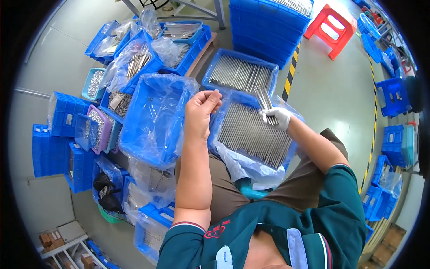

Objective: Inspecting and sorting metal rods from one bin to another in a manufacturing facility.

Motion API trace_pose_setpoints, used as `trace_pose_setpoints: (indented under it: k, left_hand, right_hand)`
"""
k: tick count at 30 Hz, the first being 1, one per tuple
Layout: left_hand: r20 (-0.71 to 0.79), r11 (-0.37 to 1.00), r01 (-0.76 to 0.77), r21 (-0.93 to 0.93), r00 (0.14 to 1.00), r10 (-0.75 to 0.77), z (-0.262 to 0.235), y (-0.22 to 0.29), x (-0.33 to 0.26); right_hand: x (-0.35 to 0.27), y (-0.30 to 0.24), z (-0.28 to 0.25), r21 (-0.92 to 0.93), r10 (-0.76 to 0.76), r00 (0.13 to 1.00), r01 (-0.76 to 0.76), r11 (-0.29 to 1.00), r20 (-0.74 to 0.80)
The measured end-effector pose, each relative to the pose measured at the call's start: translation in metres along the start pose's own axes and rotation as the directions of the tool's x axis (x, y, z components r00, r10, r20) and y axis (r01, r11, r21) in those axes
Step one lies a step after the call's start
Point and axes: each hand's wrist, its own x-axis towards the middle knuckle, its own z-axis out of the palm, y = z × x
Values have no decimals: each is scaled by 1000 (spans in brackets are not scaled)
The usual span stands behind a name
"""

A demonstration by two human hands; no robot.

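My bare left hand (201, 108) is raised between two blue bins, its thumb pressed against curled fingers. Whatever it may pinch is hidden. In a white glove, my right hand (278, 118) grips a small bundle of slim metal rods (264, 99), which tilts up and away from me. Below that hand, many similar rods lie side by side in a plastic-lined blue bin (291, 156) in front of my knees. A second blue bin of rods (205, 81) adjoins its far side. Left of my left hand stands a blue bin (130, 136) lined with clear plastic, with no rods visible inside.
Tall stacked blue crates (255, 36) rise at the back, near a red stool (330, 30). Bins of metal parts crowd the left, among them a purple basket (106, 130). Yellow-black floor tape (293, 67) runs behind the bins. More blue bins (394, 139) line the right side.
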Motion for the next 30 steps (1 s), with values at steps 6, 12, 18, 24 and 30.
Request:
trace_pose_setpoints:
  k: [6, 12, 18, 24, 30]
  left_hand:
    - [1, 992, 43, -116, 999, -43, -6, 1, -9]
    - [-17, 988, 110, -107, 993, -113, -11, 4, -8]
    - [6, 971, 166, -172, 986, -167, -15, 6, -1]
    - [156, 919, 208, -334, 974, -164, 3, 1, 9]
    - [-21, 977, 180, -112, 983, -184, -8, 6, 4]
  right_hand:
    - [102, -51, -45, 138, 29, 976, 1, 990, -215]
    - [180, -88, -98, 198, -42, 943, 113, 974, -330]
    - [234, -107, -147, 325, -123, 903, 271, 906, -411]
    - [206, -208, -269, -500, -489, 558, 147, 853, -670]
    - [247, -131, -136, -743, -638, 487, -636, 209, -597]
